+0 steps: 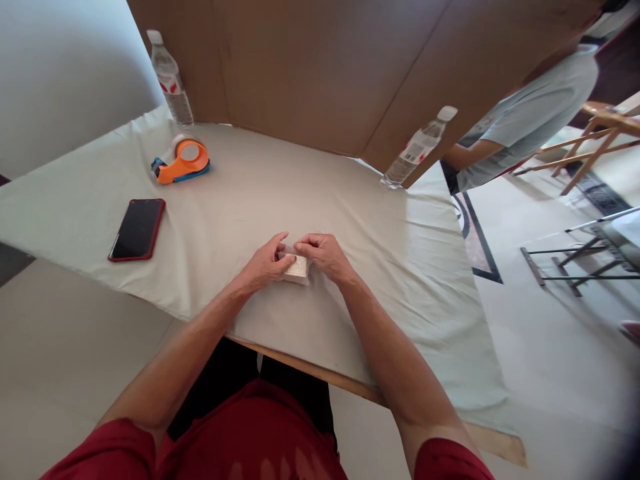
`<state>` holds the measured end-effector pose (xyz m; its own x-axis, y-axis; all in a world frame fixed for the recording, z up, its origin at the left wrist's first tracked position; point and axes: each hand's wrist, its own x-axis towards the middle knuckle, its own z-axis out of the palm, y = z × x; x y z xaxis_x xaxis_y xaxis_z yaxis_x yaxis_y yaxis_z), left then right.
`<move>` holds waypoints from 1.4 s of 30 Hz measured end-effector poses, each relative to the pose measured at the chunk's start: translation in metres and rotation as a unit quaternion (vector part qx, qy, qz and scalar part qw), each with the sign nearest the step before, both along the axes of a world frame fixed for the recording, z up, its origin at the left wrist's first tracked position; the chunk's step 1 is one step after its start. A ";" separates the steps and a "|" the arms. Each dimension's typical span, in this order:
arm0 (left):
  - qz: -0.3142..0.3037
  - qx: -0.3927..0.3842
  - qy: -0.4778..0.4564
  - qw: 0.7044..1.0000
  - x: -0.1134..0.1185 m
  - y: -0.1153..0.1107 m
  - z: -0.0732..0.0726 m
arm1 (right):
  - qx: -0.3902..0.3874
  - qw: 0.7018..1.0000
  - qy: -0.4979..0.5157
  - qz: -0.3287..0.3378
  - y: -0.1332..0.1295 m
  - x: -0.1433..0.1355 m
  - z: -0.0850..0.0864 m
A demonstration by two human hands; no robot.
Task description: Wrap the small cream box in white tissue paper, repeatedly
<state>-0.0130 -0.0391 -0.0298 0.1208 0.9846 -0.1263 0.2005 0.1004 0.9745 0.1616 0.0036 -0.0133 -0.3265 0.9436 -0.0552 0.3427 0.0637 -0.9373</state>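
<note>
A small cream-coloured block-shaped packet [297, 269], seemingly in a clear wrapping, lies at the front middle of the cloth-covered table. Around its left side curls my left hand [267, 261], thumb pressed on the top. My right hand [325, 255] is at the packet's far right corner, thumb and forefinger pinched together. What sits between those right fingertips is too small to make out; it may be part of the wrapping. The fingers partly cover the packet's far edge.
A phone with a red case [137, 230] and an orange tape dispenser [185, 162] lie to the left. Water bottles stand at the back left [173, 83] and back right [419, 148], against a tall cardboard panel [310, 73]. Beyond the panel is another person [533, 117].
</note>
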 end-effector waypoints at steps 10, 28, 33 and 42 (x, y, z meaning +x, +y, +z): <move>-0.009 0.044 -0.019 0.999 0.002 0.002 -0.005 | 0.010 0.991 -0.070 0.112 0.002 0.005 0.021; -0.014 0.011 -0.085 0.996 -0.004 -0.004 -0.005 | 0.307 0.892 -0.316 0.098 -0.035 0.004 0.015; -0.011 0.027 -0.071 0.997 -0.004 -0.004 -0.006 | 0.374 0.859 -0.345 0.060 -0.063 0.010 0.000; 0.018 0.010 -0.117 0.993 -0.005 -0.006 -0.005 | 0.319 0.940 -0.077 -0.093 -0.059 0.025 -0.019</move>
